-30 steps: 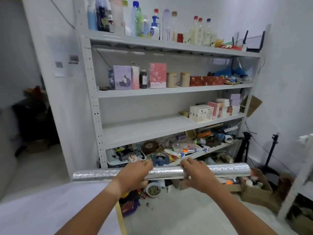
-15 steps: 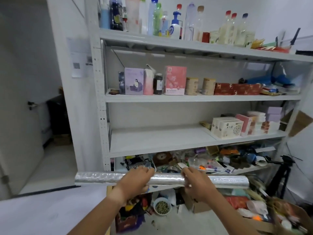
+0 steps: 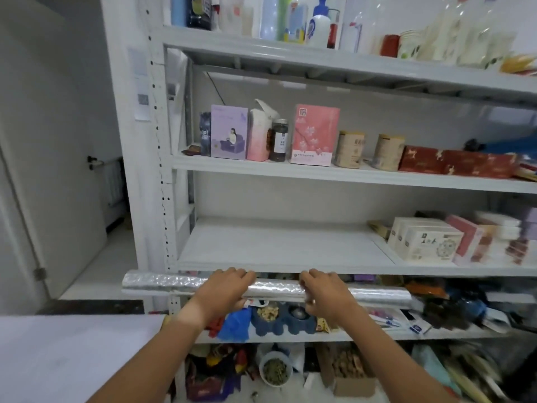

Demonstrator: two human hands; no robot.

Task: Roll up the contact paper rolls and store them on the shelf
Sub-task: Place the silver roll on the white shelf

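A silver contact paper roll is rolled up tight and lies level in front of me. My left hand grips it left of the middle, and my right hand grips it right of the middle, fingers curled over the top. The roll hangs just below the front edge of a white metal shelf, whose left half is bare board. The roll's two ends stick out past both hands.
Boxes fill the right part of that shelf level. The level above holds cartons, a jar and tins. Clutter crowds the lower level and floor. A white table surface lies at lower left; a door stands left.
The shelf has come much closer and larger in view. Both hands have kept their hold on the roll and carried it up to the bare shelf level's front edge.
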